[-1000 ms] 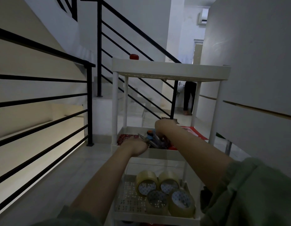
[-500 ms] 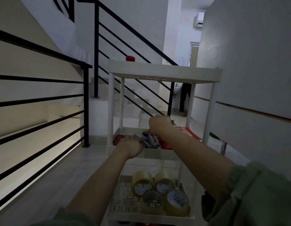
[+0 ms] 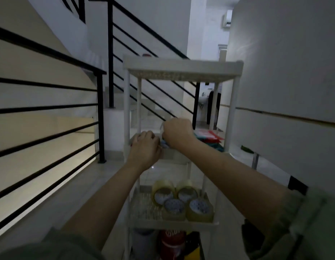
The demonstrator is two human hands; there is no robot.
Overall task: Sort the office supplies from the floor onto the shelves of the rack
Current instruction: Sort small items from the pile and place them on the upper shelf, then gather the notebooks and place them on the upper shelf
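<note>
A white plastic rack [image 3: 181, 67] stands in front of me. Both hands reach into its second shelf [image 3: 174, 153]. My right hand [image 3: 178, 133] is a fist held a little above the shelf, gripping a small pale item [image 3: 162, 127] that sticks out on its left. My left hand [image 3: 145, 148] lies over the shelf's front left, fingers bent down onto small supplies that it hides. A bit of blue [image 3: 165, 144] shows between the hands. Red and teal packets [image 3: 207, 136] lie at the shelf's right. Several tape rolls [image 3: 181, 202] sit on the third shelf.
A red can [image 3: 170, 241], a yellow item [image 3: 193, 249] and a grey thing [image 3: 143, 239] stand on the bottom shelf. A small red object [image 3: 147, 54] peeks over the top shelf. Black stair railings [image 3: 99, 117] run along the left, a grey wall [image 3: 286, 72] along the right.
My right hand has lifted slightly off the shelf with the pale item. My left hand has slid further in over the supplies. The view has moved closer and lower.
</note>
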